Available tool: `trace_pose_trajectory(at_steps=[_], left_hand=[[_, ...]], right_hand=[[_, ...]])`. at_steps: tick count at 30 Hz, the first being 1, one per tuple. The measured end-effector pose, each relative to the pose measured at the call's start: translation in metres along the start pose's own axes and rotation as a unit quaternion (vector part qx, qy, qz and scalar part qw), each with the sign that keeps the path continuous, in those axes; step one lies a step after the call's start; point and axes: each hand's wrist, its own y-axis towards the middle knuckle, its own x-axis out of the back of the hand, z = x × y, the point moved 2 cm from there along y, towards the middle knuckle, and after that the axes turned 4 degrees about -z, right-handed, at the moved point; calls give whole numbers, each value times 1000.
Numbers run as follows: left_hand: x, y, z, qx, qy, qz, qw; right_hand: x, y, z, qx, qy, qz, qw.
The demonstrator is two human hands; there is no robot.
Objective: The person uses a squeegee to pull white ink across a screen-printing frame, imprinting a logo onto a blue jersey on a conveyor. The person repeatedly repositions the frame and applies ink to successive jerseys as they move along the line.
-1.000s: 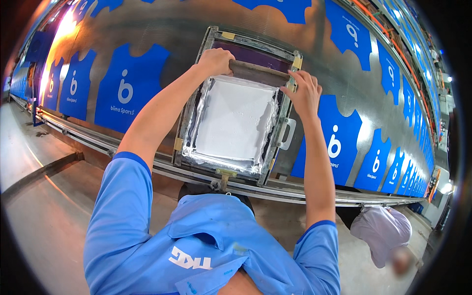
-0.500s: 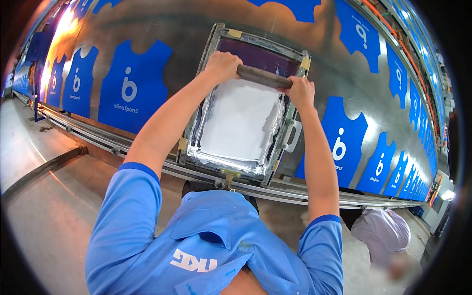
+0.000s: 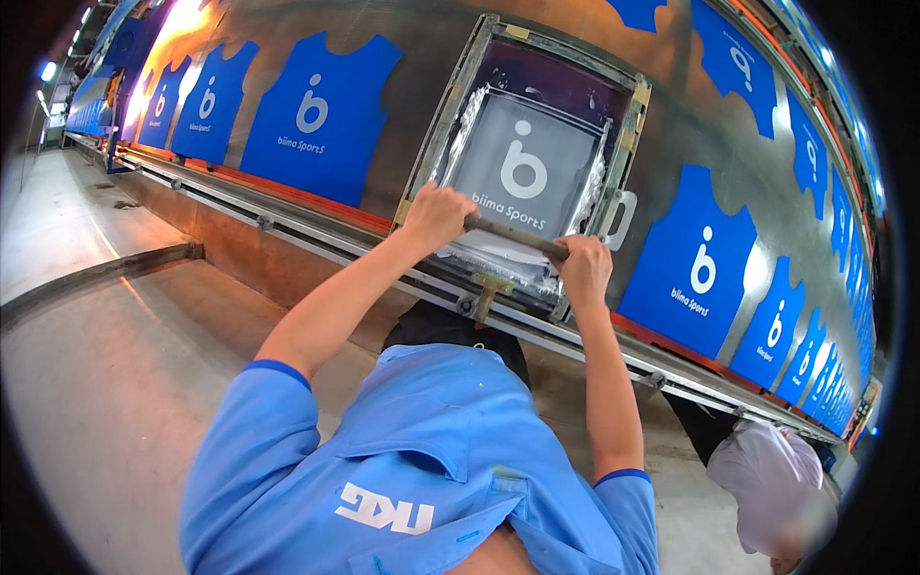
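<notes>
Now the bar (image 3: 517,237) is at the near end of the frame (image 3: 575,55)

The left hand (image 3: 441,216) is curled tight around the bar's left end. The right hand (image 3: 585,266) is closed around its right end. Parts of both hands are hidden, so I can't be sure how they fit under the bar. The bar lies across the frame, close to the frame's near end.

A second ago the bar was up near the frame's far end, and thick white paste lay over most of the middle. Since then, both hands have pulled the bar toward the body. Now the paste (image 3: 508,257) shows as a patch by the frame's near end, with thin, messy streaks along the frame's sides. This means the bar has gone over most of the mesh (image 3: 572,172), and a white mark (image 3: 524,168) with a dot and a ring shows in the frame's middle. A dark purple strip (image 3: 551,81) sits at the frame's far end.

The frame rests on a long, shiny worktop (image 3: 412,107). A pale handle (image 3: 624,220) sticks out from the frame's right side. Left of the frame lies a blue vest-shaped piece (image 3: 321,120), with more like it farther left. Right of the frame is another blue piece (image 3: 690,244), and a row goes on past it. Far to the right of the frame, on the near side, is a person in a pale top (image 3: 767,470).
</notes>
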Motion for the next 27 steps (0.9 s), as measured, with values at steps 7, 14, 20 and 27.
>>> trace_pose_trajectory(at_steps=[7, 14, 20, 27], left_hand=[[-2, -1, 19, -41, 13, -17, 999], [-30, 56, 21, 4, -17, 96, 995], [-49, 107, 24, -33, -114, 270, 956], [-18, 189, 18, -44, -61, 74, 994]], right_hand=[[-17, 17, 9, 24, -22, 80, 996], [-42, 56, -11, -56, -39, 231, 971], [-43, 85, -53, -83, 43, 419, 903], [1, 68, -121, -245, 210, -67, 944]])
